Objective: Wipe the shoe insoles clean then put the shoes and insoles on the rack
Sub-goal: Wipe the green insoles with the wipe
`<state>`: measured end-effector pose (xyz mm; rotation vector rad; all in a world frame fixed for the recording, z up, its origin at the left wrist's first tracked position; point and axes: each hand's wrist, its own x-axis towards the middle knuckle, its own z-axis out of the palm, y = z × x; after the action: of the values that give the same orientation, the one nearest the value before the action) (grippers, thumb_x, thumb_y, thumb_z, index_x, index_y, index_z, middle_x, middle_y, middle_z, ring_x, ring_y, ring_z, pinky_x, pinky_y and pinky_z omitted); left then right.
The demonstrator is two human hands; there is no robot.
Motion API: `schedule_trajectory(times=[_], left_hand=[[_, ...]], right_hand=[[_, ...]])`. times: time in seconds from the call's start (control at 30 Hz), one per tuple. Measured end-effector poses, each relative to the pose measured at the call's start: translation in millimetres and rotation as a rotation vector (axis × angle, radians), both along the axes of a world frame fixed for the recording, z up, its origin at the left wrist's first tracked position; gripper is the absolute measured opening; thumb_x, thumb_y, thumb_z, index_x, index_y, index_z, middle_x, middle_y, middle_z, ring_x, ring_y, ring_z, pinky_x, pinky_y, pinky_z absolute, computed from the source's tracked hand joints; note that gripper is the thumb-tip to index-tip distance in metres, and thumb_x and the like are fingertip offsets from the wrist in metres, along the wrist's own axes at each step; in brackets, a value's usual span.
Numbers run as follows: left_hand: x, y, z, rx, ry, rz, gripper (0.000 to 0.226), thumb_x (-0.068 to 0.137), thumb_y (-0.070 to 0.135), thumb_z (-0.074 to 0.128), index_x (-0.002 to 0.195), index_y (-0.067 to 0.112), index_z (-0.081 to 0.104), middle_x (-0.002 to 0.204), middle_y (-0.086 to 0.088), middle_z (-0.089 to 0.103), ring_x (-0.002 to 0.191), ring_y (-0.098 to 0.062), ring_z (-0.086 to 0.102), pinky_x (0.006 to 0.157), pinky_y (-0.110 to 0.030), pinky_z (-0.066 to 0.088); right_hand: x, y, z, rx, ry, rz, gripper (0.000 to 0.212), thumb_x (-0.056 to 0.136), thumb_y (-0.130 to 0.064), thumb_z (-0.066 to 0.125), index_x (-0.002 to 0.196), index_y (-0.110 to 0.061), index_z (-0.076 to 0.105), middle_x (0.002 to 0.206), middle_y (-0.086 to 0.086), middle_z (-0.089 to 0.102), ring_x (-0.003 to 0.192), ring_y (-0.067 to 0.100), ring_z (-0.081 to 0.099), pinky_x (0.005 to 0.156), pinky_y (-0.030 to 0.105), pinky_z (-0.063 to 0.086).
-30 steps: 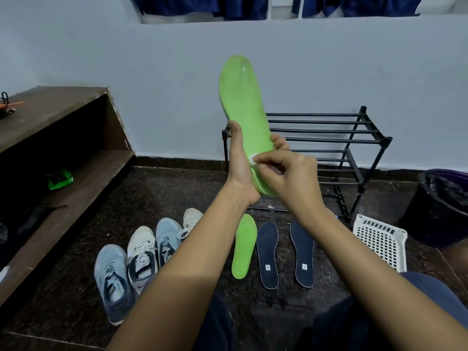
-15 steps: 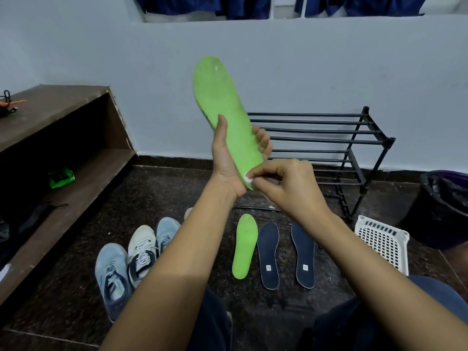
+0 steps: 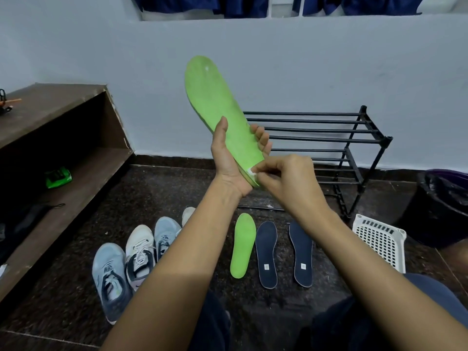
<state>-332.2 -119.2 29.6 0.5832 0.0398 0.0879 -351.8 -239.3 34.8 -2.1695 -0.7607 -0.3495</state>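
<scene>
The green insole (image 3: 215, 105) stood nearly upright in the air in front of the person, its toe end tilted up and to the left and its heel end low between the two hands. The left hand (image 3: 228, 160) gripped it around the lower half, thumb along the near edge and fingertips curled round the far edge. The right hand (image 3: 286, 181) pinched a small white scrap (image 3: 251, 171) between thumb and fingers and held it against the heel end; what the scrap was could not be told.

Below the hands, on the dark speckled floor (image 3: 177, 188), a second green insole (image 3: 243, 245) lay flat. Just to its right lay a navy insole (image 3: 266, 254) and another navy insole (image 3: 301, 253), side by side and apart, each with a small white tag near the heel. To the left stood a row of shoes: a grey-blue shoe (image 3: 109, 277) nearest, then a white shoe (image 3: 139, 252), a light blue shoe (image 3: 164, 234), and the toe of a fourth shoe (image 3: 188, 214) partly hidden by the left forearm.

Farther back, a black metal rack (image 3: 329, 130) stood against the pale wall (image 3: 304, 67). A white plastic basket (image 3: 379, 239) sat near right of it, with a dark bin (image 3: 443, 206) beyond. A wooden shelf (image 3: 63, 138) ran along the left, with a small green object (image 3: 58, 176) on its lower board.
</scene>
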Motion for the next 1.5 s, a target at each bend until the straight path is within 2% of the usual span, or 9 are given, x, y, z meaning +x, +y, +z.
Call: schedule_trajectory(times=[0.17, 0.23, 0.4, 0.67, 0.87, 1.07, 1.17, 1.3, 1.5], left_hand=[[-4, -19, -2, 0.087, 0.003, -0.028, 0.047, 0.081, 0.055, 0.051, 0.083, 0.009, 0.057, 0.077, -0.006, 0.058, 0.073, -0.019, 0.059, 0.079, -0.029, 0.047], [-4, -16, 1, 0.065, -0.007, -0.039, 0.049, 0.074, 0.055, 0.054, 0.083, 0.007, 0.059, 0.075, -0.007, 0.061, 0.072, -0.019, 0.062, 0.078, -0.028, 0.049], [0, 0, -1, 0.034, -0.056, -0.006, 0.056, 0.071, 0.059, 0.054, 0.096, 0.009, 0.061, 0.086, -0.004, 0.064, 0.076, -0.016, 0.065, 0.073, -0.027, 0.052], [-2, -22, -6, 0.093, -0.031, -0.033, 0.045, 0.078, 0.052, 0.053, 0.086, 0.008, 0.057, 0.078, -0.006, 0.060, 0.073, -0.019, 0.060, 0.074, -0.027, 0.049], [1, -8, -4, 0.095, -0.017, -0.005, 0.053, 0.072, 0.059, 0.052, 0.091, 0.010, 0.061, 0.080, -0.004, 0.064, 0.075, -0.016, 0.064, 0.073, -0.026, 0.050], [-4, -22, -7, 0.158, 0.007, -0.085, 0.049, 0.080, 0.056, 0.051, 0.085, 0.008, 0.058, 0.082, -0.007, 0.060, 0.071, -0.017, 0.058, 0.069, -0.028, 0.050], [-4, -17, -4, 0.123, 0.027, -0.083, 0.050, 0.080, 0.056, 0.052, 0.084, 0.006, 0.060, 0.079, -0.008, 0.062, 0.072, -0.019, 0.061, 0.074, -0.028, 0.049], [0, -9, -3, 0.125, 0.040, -0.022, 0.054, 0.086, 0.059, 0.046, 0.089, 0.008, 0.062, 0.081, -0.007, 0.064, 0.076, -0.019, 0.063, 0.077, -0.029, 0.048], [-10, -21, -2, 0.185, 0.050, -0.061, 0.055, 0.088, 0.059, 0.043, 0.085, 0.006, 0.058, 0.080, -0.007, 0.060, 0.068, -0.017, 0.061, 0.067, -0.027, 0.053]], right_hand=[[14, 6, -4, -0.058, -0.237, -0.103, 0.014, 0.078, -0.013, 0.062, 0.085, -0.010, 0.074, 0.090, 0.011, 0.073, 0.077, 0.031, 0.068, 0.066, 0.032, 0.051], [11, 5, -1, -0.033, -0.172, -0.098, 0.013, 0.082, -0.015, 0.065, 0.088, -0.012, 0.075, 0.087, 0.011, 0.073, 0.079, 0.029, 0.068, 0.071, 0.032, 0.052], [5, -4, 0, -0.069, 0.102, 0.021, 0.010, 0.081, -0.019, 0.073, 0.089, -0.013, 0.077, 0.080, 0.004, 0.074, 0.070, 0.007, 0.063, 0.065, 0.003, 0.041], [14, 4, -9, 0.097, -0.072, -0.173, 0.011, 0.084, -0.014, 0.068, 0.091, -0.012, 0.076, 0.084, 0.008, 0.074, 0.077, 0.023, 0.068, 0.076, 0.030, 0.049], [10, -3, -10, 0.043, 0.194, -0.074, 0.009, 0.080, -0.020, 0.074, 0.084, -0.012, 0.076, 0.065, -0.003, 0.065, 0.060, 0.000, 0.058, 0.060, 0.005, 0.042], [15, 0, -11, 0.226, -0.008, -0.158, 0.010, 0.083, -0.015, 0.070, 0.088, -0.008, 0.076, 0.078, 0.004, 0.073, 0.068, 0.007, 0.063, 0.069, 0.008, 0.046], [15, -1, -11, 0.125, 0.045, -0.159, 0.012, 0.083, -0.019, 0.071, 0.087, -0.009, 0.076, 0.079, 0.005, 0.073, 0.073, 0.014, 0.067, 0.074, 0.022, 0.051], [14, -2, -14, 0.016, 0.108, -0.107, 0.011, 0.081, -0.021, 0.073, 0.082, -0.010, 0.076, 0.072, 0.003, 0.071, 0.068, 0.012, 0.066, 0.072, 0.023, 0.051], [16, 5, -11, 0.275, -0.065, -0.149, 0.008, 0.083, -0.013, 0.069, 0.086, -0.007, 0.075, 0.086, 0.006, 0.073, 0.072, 0.002, 0.060, 0.069, 0.006, 0.045]])
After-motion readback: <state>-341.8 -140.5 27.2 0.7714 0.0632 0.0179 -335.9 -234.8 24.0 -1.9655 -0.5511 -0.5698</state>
